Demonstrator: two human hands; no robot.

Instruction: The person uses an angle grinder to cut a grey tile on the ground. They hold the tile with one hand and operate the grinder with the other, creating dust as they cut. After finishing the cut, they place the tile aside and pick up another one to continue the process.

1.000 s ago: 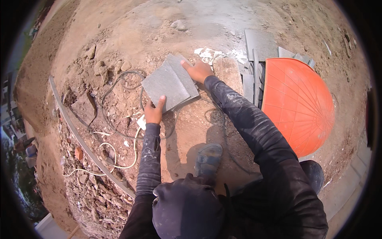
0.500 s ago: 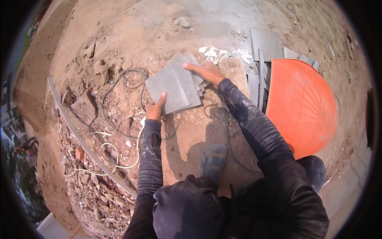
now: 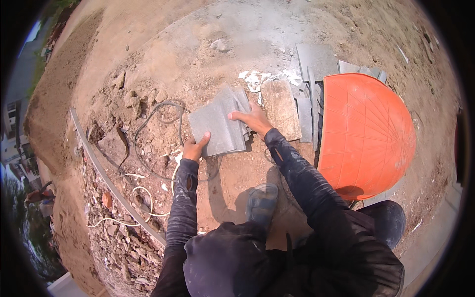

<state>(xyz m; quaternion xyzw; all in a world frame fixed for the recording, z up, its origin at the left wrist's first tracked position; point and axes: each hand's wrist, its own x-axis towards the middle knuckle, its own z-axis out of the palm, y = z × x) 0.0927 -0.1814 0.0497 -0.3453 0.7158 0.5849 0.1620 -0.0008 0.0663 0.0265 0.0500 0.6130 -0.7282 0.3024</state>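
Observation:
Several square grey stone tiles (image 3: 216,124) lie in a loose, fanned stack on the dirt in front of me. My left hand (image 3: 194,147) grips the near left corner of the top tile, thumb on its face and the other fingers mostly hidden at the edge. On the far right side, my right hand (image 3: 252,121) has its thumb on the upper face and its fingers around the edges. How many tiles each hand holds is hidden.
An orange ribbed plastic basin (image 3: 368,133) stands at the right, beside more grey slabs (image 3: 317,60). A pale flat block (image 3: 280,110) lies before them. To the left are a dark cable (image 3: 143,123), a white cord (image 3: 143,190), a long bar (image 3: 106,173) and rubble (image 3: 123,247).
My right hand has come nearer along the right side of the stack, its thumb now lower on the top tile. The left hand keeps its corner. The whole view has shifted slightly.

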